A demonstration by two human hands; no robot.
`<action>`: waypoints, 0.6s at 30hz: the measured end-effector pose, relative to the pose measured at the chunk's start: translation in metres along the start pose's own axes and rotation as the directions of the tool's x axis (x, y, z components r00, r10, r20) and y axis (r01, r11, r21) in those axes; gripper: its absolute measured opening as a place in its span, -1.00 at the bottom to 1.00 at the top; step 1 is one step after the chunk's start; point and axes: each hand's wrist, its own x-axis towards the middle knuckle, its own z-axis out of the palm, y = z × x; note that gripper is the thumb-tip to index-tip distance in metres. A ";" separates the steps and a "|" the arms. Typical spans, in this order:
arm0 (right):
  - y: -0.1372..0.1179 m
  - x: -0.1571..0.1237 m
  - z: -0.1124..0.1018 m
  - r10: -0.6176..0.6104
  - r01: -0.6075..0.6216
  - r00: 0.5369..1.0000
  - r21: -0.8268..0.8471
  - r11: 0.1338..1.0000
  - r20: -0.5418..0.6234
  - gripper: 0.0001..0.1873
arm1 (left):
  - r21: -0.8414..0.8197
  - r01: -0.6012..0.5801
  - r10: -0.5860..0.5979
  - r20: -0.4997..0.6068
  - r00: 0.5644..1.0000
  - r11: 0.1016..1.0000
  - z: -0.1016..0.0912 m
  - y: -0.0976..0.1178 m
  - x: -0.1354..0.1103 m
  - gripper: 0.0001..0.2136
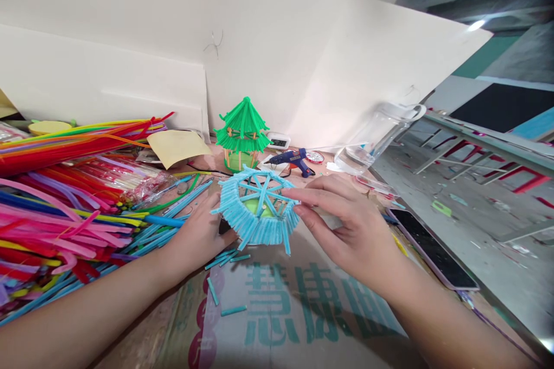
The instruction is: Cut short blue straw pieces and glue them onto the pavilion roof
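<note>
A light-blue pavilion roof made of pipe cleaners (258, 206) lies upside down on the cardboard (298, 311), its spokes facing up. My left hand (199, 237) holds its left underside, fingers curled beneath the fringe. My right hand (346, 225) reaches in from the right, with its fingertips pinching the roof's right rim. Behind it stands a finished green pavilion model (242, 132) on wooden posts.
A big heap of coloured pipe cleaners (64, 196) fills the left side. A blue glue gun (292, 159), a clear plastic jug (376, 135) and a phone (433, 248) lie to the right. Cut blue bits (227, 274) litter the cardboard. White boards close off the back.
</note>
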 end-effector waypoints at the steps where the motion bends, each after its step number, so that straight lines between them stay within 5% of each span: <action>1: 0.000 0.000 0.000 -0.001 0.001 1.000 -0.004 1.000 0.015 -0.75 | 0.000 -0.007 0.007 -0.001 1.000 1.000 -0.001 0.001 0.000 -0.55; 10: 0.006 0.000 0.000 0.137 -0.137 0.990 0.026 0.990 0.023 -0.68 | 0.009 0.004 -0.004 0.002 1.000 1.000 0.001 -0.001 -0.001 -0.53; 18: 0.015 0.000 -0.004 0.082 -0.086 0.988 0.033 0.996 0.130 -0.72 | -0.039 -0.016 0.015 -0.039 0.999 0.999 0.000 0.002 -0.001 -0.59</action>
